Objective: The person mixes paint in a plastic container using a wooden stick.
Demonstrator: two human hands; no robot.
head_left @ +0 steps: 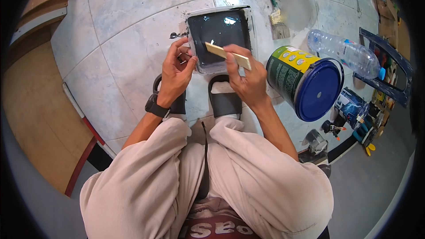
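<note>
A square, clear-walled plastic container [252,31] of dark paint [221,31] sits on the floor in front of my feet. My left hand [176,71], with a watch at its wrist, grips the container's near left edge between thumb and fingers. In my right hand [248,77] is a flat wooden stick [217,50], pinched between thumb and fingers. The stick lies aslant over the paint's near part, its far end pointing left. Whether its tip touches the paint I cannot tell.
Right of the container, a paint bucket [290,73] with a blue lid lies tipped on its side. Beyond are a green-handled paintbrush [275,13], a plastic bottle [345,53] and a dark frame [385,48]. Wooden panels [48,119] stand at the left.
</note>
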